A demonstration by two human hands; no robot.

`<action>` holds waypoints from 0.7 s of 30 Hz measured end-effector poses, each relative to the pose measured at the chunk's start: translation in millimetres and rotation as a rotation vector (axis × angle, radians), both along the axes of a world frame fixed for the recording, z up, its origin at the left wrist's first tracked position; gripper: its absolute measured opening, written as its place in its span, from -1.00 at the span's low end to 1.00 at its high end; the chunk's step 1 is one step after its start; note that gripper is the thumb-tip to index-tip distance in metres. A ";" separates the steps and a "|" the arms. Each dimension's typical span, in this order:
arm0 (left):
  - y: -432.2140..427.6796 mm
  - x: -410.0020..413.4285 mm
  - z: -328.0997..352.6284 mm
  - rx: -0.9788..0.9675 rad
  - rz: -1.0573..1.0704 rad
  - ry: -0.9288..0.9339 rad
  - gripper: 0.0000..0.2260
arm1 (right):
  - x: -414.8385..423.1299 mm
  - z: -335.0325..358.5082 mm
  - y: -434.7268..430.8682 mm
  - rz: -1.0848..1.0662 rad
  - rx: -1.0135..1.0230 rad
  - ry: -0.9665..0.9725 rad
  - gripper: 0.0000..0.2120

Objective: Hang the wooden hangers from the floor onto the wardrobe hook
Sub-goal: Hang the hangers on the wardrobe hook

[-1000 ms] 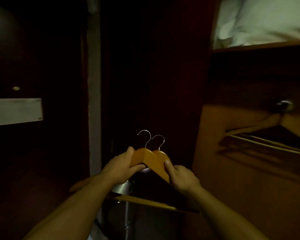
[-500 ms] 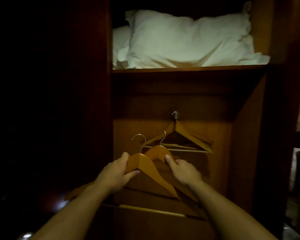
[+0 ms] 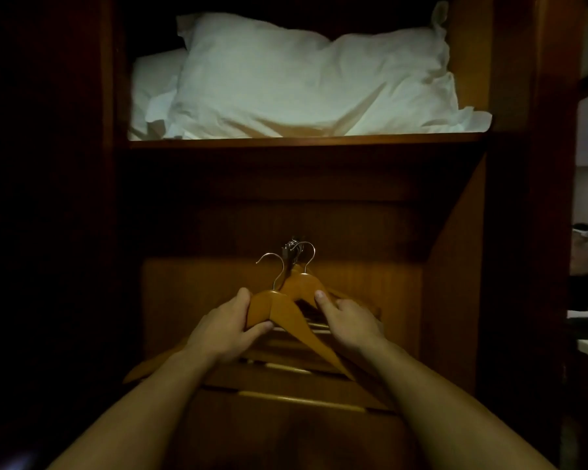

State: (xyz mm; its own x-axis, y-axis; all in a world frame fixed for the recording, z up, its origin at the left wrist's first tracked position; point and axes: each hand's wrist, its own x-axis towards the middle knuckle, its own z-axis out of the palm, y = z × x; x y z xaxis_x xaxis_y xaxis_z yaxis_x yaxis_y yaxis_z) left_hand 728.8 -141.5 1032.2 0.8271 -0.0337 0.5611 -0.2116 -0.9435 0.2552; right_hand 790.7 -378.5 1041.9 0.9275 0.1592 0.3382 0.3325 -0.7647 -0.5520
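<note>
Hanging the far wooden hanger [image 3: 299,286] well means the right hand [image 3: 352,322], its fingers [image 3: 320,296] pinching the hanger's shoulder, lifting the wire loop [image 3: 309,253] over the wardrobe hook [image 3: 290,248] it overlaps in view, then lowering until it seats. The left hand [image 3: 224,330], fingers curled round the near hanger [image 3: 279,317], should hold that one low and clear.

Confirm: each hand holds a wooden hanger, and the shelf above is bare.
Not bare: the head view shows a white pillow on that shelf. The left hand and right hand each hold a wooden hanger near the wardrobe hook.
</note>
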 end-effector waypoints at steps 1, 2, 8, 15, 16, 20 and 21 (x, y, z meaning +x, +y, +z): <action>-1.9 9.5 1.3 0.009 0.004 -0.002 -0.65 | 9.7 -0.4 -0.8 -0.017 0.001 -0.003 -0.39; -4.1 18.9 2.3 0.014 0.006 0.000 -0.65 | 19.5 -0.6 -1.1 -0.032 0.001 -0.008 -0.40; -11.9 70.3 7.4 0.057 -0.041 0.004 -0.66 | 68.9 7.9 6.4 -0.058 -0.025 -0.037 -0.37; -4.5 110.9 8.4 0.060 -0.065 0.009 -0.66 | 106.4 13.2 22.3 -0.076 -0.051 -0.049 -0.37; -2.7 114.7 9.7 0.064 -0.065 0.006 -0.65 | 109.7 13.4 25.2 -0.074 -0.053 -0.048 -0.36; 3.7 125.7 13.3 0.082 -0.055 -0.013 -0.64 | 118.2 13.6 38.0 -0.064 -0.084 -0.025 -0.32; 5.2 127.6 13.0 0.092 -0.053 -0.018 -0.64 | 119.4 12.6 40.9 -0.065 -0.092 -0.023 -0.32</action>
